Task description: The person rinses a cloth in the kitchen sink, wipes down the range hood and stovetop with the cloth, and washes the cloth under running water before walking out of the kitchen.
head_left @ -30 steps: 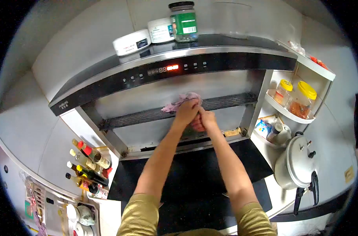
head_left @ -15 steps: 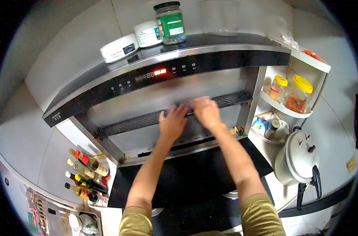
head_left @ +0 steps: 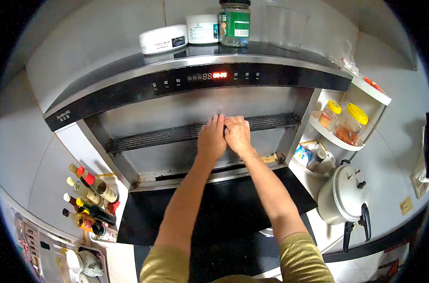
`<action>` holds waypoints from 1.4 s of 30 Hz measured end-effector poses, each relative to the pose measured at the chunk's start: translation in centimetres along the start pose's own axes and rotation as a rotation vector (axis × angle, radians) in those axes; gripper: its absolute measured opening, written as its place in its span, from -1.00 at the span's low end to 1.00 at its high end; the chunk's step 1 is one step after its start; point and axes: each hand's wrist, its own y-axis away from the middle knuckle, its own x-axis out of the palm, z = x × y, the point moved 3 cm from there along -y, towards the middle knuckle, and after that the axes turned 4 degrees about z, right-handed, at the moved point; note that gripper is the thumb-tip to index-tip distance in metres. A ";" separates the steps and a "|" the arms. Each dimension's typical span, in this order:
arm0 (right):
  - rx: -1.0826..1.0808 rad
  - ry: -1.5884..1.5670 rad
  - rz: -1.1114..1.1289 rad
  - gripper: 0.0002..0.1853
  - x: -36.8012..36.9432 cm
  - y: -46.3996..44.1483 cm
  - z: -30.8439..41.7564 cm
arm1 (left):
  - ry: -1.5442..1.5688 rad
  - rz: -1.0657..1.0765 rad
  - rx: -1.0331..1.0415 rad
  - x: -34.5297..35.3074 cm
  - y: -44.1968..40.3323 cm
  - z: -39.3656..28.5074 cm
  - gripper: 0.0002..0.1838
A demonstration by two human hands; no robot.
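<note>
A black slotted grille runs across the steel recess under the control panel of a cooker hood. My left hand is at the middle of this grille, its fingers close together and bent over the slats. Right beside it, touching or nearly so, my right hand is closed on the same stretch, knuckles up. Both thumbs and the undersides of the fingers are mostly hidden. Above them, the black control panel shows lit red digits. Below my forearms lies a glossy black panel.
White tubs, a green-labelled jar and a clear container stand on the hood top. Bottles crowd the left counter. On the right are a corner shelf with yellow-lidded jars and a pressure cooker.
My hands have come together on the grille; the left fingers, spread before, are now close together. The camera view has shifted and levelled. The grille stays in its place.
</note>
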 end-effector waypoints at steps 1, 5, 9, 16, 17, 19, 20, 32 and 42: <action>-0.031 -0.023 0.069 -0.79 -0.7 -0.1 -0.2 | -0.085 0.080 0.019 -1.3 0.8 0.8 -0.44; 0.179 0.087 -0.054 -0.86 -1.5 -0.4 -9.3 | -0.201 0.285 0.000 -4.7 2.4 4.6 -0.42; 0.708 -0.110 -0.371 -0.63 -1.5 -1.4 -10.1 | -0.228 0.218 -0.023 -4.4 2.9 4.9 -0.37; 0.513 -0.286 -0.174 -0.10 7.0 -4.0 6.8 | -0.077 0.015 0.006 -4.6 2.9 6.6 -0.28; 0.408 -0.295 -0.203 -0.18 7.5 -4.2 8.4 | -0.111 0.033 0.012 -4.5 2.8 7.3 -0.26; 0.260 -0.163 -0.117 -0.32 6.4 -3.3 9.7 | -0.061 0.048 -0.017 -5.4 3.8 8.5 -0.24; 0.187 -0.096 -0.083 -0.37 5.5 -2.9 10.2 | -0.038 0.051 -0.026 -6.1 4.2 8.9 -0.23; 0.215 -0.655 -0.015 -0.65 -7.5 -0.4 9.4 | 0.440 -0.246 0.050 -11.0 4.5 1.4 -0.61; -0.292 0.008 -0.516 -0.67 -21.2 -7.9 9.6 | -0.102 -0.646 0.498 -25.4 -4.0 -8.3 -0.71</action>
